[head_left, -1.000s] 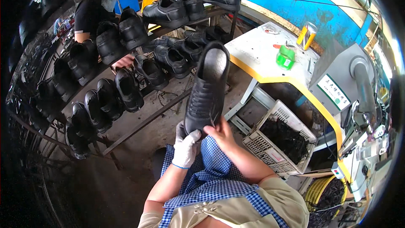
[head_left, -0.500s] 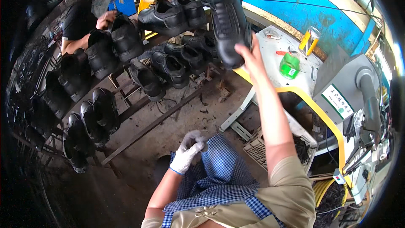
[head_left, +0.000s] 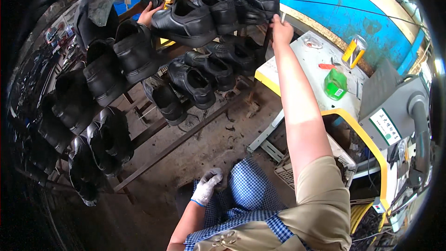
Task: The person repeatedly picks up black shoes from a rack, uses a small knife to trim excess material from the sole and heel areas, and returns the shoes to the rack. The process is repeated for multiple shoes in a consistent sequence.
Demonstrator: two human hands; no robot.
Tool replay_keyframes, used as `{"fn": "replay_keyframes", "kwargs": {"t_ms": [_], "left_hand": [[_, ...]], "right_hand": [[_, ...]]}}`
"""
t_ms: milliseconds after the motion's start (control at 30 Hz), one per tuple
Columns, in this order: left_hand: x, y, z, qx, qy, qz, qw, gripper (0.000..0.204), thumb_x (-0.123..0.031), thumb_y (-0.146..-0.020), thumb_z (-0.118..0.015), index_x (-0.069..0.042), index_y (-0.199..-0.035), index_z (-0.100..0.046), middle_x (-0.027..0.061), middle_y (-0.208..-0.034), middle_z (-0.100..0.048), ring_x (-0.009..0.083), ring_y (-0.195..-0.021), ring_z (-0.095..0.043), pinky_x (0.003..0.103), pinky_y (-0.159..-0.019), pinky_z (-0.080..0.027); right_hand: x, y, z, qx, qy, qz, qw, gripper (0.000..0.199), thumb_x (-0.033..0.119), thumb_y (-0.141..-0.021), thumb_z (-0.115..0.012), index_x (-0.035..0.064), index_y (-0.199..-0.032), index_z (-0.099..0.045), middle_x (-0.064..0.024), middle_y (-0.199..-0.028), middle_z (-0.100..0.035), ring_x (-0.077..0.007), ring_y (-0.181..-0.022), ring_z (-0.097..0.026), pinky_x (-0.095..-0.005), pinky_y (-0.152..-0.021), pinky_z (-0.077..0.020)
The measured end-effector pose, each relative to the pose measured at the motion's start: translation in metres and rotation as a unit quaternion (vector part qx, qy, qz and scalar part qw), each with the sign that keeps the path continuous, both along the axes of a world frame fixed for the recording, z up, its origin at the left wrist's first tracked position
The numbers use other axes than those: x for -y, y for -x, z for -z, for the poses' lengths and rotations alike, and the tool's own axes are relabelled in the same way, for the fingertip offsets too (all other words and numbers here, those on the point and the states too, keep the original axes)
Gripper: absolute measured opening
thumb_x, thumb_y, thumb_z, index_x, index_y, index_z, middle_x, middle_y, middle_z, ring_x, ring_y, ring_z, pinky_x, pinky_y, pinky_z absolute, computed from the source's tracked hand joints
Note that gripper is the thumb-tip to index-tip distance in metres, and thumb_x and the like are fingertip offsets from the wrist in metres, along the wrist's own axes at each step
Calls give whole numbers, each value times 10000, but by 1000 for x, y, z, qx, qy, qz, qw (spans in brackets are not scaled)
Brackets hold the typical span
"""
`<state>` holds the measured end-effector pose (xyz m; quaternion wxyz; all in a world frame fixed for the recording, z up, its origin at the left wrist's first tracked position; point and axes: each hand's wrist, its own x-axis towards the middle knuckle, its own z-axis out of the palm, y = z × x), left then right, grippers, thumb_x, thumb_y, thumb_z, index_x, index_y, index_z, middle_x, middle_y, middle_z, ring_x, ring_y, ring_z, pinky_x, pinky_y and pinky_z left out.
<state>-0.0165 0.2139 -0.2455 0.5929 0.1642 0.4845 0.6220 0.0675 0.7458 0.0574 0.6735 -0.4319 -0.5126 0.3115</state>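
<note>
My bare right hand reaches out to the rack's upright post. Its fingers are curled at the post, just below a black shoe at the right end of the upper row; what they grip, if anything, is hidden. My left hand, in a white glove with greyed fingertips, hovers low by my blue checked apron. Those fingers are curled together, and I cannot make out anything in them. More black shoes line the upper row, and others sit on the lower one.
Another person's hand is behind the upper row, at a dark shoe. To the right stands a white table with a green container and a yellow can. A grey machine and a plastic crate are nearby.
The shoe that my right hand held up is now on the upper row's right end. That hand has moved up to the post. My gloved left hand has sunk slightly.
</note>
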Motion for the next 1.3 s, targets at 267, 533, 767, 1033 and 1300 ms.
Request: {"fn": "replay_keyframes", "kwargs": {"t_ms": [267,533,767,1033,1300], "left_hand": [[-3,-3,-34,34,22,19,999,289,-218,-897,-727,-64,-1123,-632,32,-904,-650,151,-778,-586,300,-698,-465],[-4,-9,-39,-23,52,35,998,352,-243,-892,-733,-27,-1145,-617,46,-921,-664,157,-804,-606,290,-714,-484],[9,-15,-40,-34,9,46,998,316,-257,-898,-714,-42,-1116,-635,25,-894,-641,135,-780,-577,275,-707,-458],[21,-22,-203,-262,-282,-127,914,588,-270,-830,-787,-1,-1303,-563,104,-1229,-627,230,-1186,-571,376,-1049,-435],[62,1,-268,-558,-306,8,771,355,-270,-727,-831,-10,-944,-729,174,-1019,-683,308,-941,-659,379,-848,-517]], "right_hand": [[8,6,-33,210,76,74,972,1009,568,-590,-879,19,-1347,-500,-175,-1089,-710,-314,-1051,-684,-391,-919,-516],[-6,-29,-39,96,-57,17,994,844,479,-572,-877,-23,-1192,-598,-230,-1168,-665,-353,-1075,-652,-428,-960,-491],[159,-101,-110,107,-334,184,918,878,290,-630,-933,-58,-1301,-487,-148,-1249,-425,-209,-982,-611,-329,-784,-543],[355,-137,-82,172,-208,-290,918,674,186,-657,-854,46,-1253,-573,-21,-1119,-576,-123,-973,-578,-265,-859,-479],[422,-69,9,113,74,-614,777,469,180,-797,-782,31,-1202,-598,-6,-1007,-601,-89,-914,-587,-252,-843,-493]]}}
